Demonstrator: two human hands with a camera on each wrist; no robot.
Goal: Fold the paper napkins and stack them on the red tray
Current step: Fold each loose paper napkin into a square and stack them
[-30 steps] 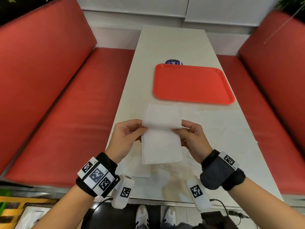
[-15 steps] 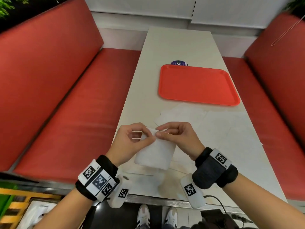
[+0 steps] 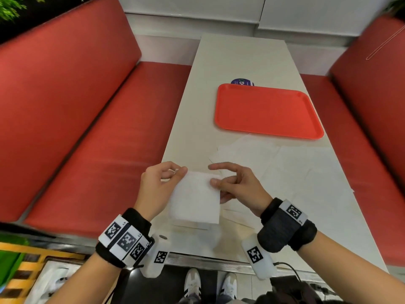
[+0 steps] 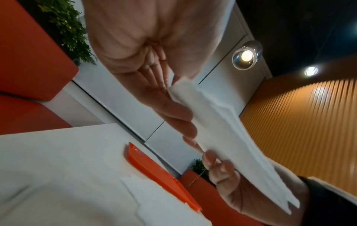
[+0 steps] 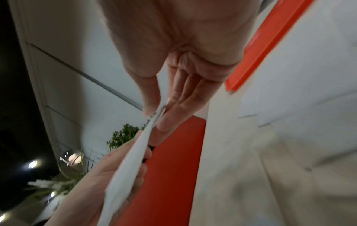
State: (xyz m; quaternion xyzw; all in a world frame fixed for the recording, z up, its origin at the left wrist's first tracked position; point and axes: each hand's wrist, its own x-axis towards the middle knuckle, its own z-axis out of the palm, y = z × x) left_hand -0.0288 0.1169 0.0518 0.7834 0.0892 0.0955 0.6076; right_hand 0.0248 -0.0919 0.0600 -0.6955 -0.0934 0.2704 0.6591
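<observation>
A folded white paper napkin [image 3: 195, 198] hangs above the near end of the white table [image 3: 241, 58]. My left hand [image 3: 175, 174] pinches its upper left corner between thumb and fingers. My right hand [image 3: 215, 179] pinches the upper right corner, index finger raised. The left wrist view shows the napkin [image 4: 228, 137] edge-on between both hands; the right wrist view shows the napkin [image 5: 135, 152] clamped at my thumb. The red tray [image 3: 267, 110] lies bare farther out on the table, right of centre. Several flat unfolded napkins [image 3: 295, 170] lie between the tray and my hands.
Red bench seats [image 3: 98, 150] flank the table on both sides. A round purple sticker [image 3: 242, 81] peeks from behind the tray's far edge. More napkin sheets [image 3: 197, 238] lie under my hands near the table's metal front edge.
The napkin's upper half was folded down over the lower half a second ago. Since then my hands have slid apart along the top edge to its two corners.
</observation>
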